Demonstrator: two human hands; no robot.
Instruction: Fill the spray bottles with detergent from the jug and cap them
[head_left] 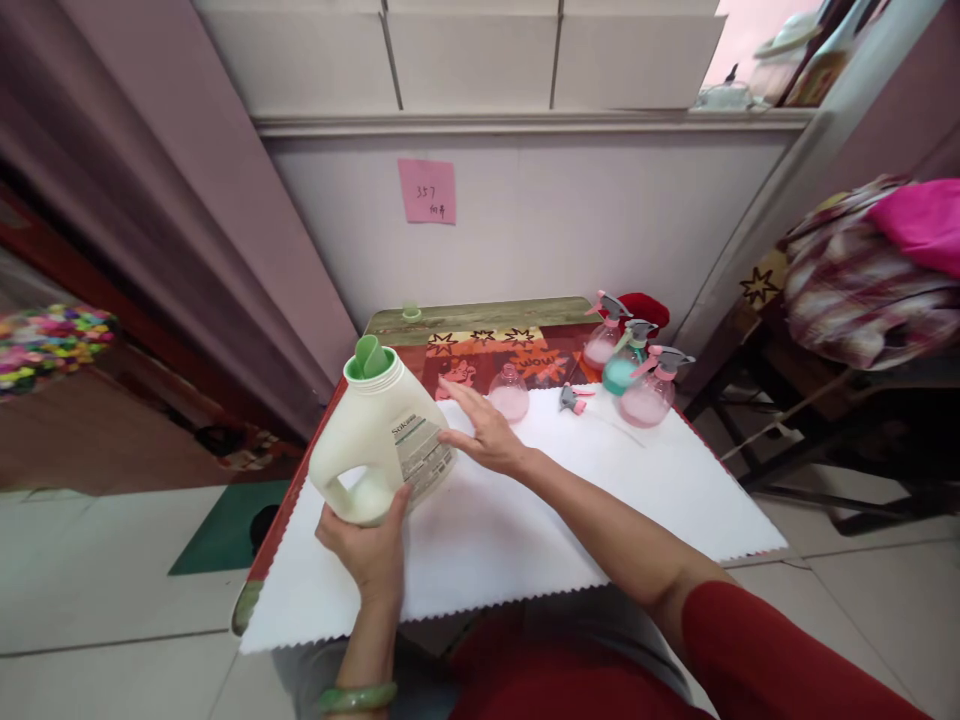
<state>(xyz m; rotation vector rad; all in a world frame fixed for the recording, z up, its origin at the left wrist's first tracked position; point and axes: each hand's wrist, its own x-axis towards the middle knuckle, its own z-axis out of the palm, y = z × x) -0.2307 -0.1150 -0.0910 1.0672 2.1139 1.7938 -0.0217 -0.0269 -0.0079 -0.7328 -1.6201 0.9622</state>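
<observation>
A large cream jug (409, 420) with a green pouring spout and a printed label tilts above the left part of the white cloth. My left hand (367, 545) grips it low down, near its handle. My right hand (484, 430) is open beside the jug's right side, fingers stretched out; whether its thumb touches the jug I cannot tell. Just beyond that hand stands a pink clear bottle (509, 395) with no sprayer on it. A grey and pink spray head (574, 400) lies to its right on the cloth.
At the table's right back stand two pink spray bottles (651, 398) (600, 345) and a teal one (622, 370), near a red item (643, 310). A small green cap (411, 312) sits at the back left. The white cloth (510, 530) covers the table's front.
</observation>
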